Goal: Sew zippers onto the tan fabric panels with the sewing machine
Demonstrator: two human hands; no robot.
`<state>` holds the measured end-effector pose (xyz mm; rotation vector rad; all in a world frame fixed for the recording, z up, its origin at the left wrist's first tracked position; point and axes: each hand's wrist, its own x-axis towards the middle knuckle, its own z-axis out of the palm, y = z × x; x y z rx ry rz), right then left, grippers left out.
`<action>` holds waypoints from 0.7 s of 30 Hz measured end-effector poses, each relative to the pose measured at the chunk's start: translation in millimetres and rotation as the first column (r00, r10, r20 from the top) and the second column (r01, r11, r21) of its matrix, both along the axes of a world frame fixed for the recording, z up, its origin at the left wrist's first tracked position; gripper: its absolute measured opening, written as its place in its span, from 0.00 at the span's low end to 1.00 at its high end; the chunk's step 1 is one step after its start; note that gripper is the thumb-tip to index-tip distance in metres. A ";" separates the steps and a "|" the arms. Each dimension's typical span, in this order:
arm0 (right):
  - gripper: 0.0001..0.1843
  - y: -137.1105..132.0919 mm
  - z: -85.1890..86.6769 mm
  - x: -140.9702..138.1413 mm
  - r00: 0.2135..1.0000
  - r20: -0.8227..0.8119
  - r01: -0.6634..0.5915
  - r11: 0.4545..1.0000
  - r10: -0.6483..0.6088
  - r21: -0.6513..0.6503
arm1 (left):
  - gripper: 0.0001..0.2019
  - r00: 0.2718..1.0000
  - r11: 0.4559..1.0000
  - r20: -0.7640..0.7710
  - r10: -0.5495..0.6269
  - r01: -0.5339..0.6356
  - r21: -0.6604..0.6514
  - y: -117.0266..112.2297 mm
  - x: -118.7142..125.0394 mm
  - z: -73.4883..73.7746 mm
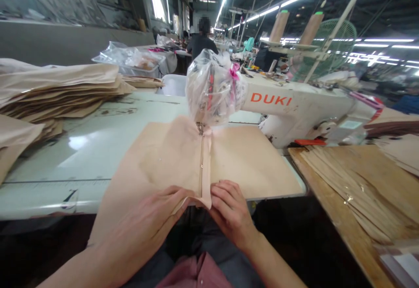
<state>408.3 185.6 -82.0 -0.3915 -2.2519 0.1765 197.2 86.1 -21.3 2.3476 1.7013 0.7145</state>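
Note:
A large beige fabric piece [248,161] lies across the sewing machine bed, its front end folding over the table edge. Down its middle runs a narrow folded strip [206,166] with a darker line and a small shiny spot. The strip leads up to the presser foot [200,128] of the white sewing machine [278,100], whose head is wrapped in clear plastic. My left hand [163,211] is closed on the fabric at the near edge, left of the strip; its thumb is hidden underneath. My right hand [231,207] pinches the same edge just right of the strip, fingers curled.
Stacked beige fabric pieces [62,89] lie on the table at left. More cut pieces [353,187] rest on a wooden board [301,161] at right. Two thread cones [310,28] stand behind the machine, near a green fan [337,43]. A person [201,43] sits further back.

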 end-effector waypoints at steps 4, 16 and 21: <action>0.08 -1.1 -4.9 0.6 1.000 -0.001 -0.001 0.999 0.001 0.043 | 0.15 0.983 0.967 -0.174 -0.058 0.099 0.235 -3.1 3.4 -5.3; 0.08 -2.1 -3.0 -0.9 0.999 -0.033 0.005 0.998 -0.003 0.068 | 0.15 0.972 0.966 -0.231 -0.029 0.087 0.245 -0.6 0.3 -10.5; 0.11 -1.9 -4.8 -5.4 0.996 -0.088 0.020 0.999 -0.016 0.045 | 0.16 0.981 0.980 -0.184 -0.056 0.089 0.178 3.9 -0.6 -3.2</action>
